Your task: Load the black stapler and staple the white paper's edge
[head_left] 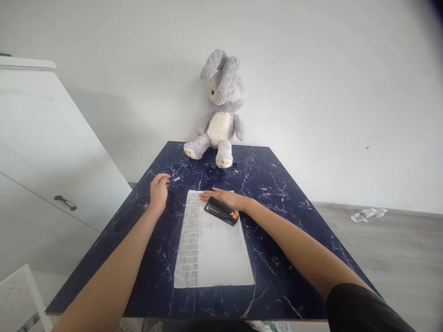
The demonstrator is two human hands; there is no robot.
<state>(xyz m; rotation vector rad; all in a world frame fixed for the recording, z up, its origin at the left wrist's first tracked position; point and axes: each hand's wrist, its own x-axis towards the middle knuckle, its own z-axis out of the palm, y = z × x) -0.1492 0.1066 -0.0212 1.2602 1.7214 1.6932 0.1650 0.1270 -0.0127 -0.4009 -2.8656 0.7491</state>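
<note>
A white sheet of paper (223, 258) lies on the dark blue marbled table (277, 267), with a printed grey block pattern down its left side. My right hand (223, 197) rests flat near the top edge of the sheet, fingers stretched to the left. Just in front of it a black stapler (220, 211) with an orange part lies slanted on the paper, close to the palm. To the left of the sheet, my left hand (159, 191) is over the table with loosely bent fingers. Beside its fingertips, apart from them, lies a small silvery strip (177, 179), perhaps staples.
A grey plush rabbit (221, 120) sits at the table's far end against the white wall. A white cabinet (51, 147) stands to the left. On the floor at right lies a clear plastic bottle (365, 214). A white-framed object (24, 295) is at lower left.
</note>
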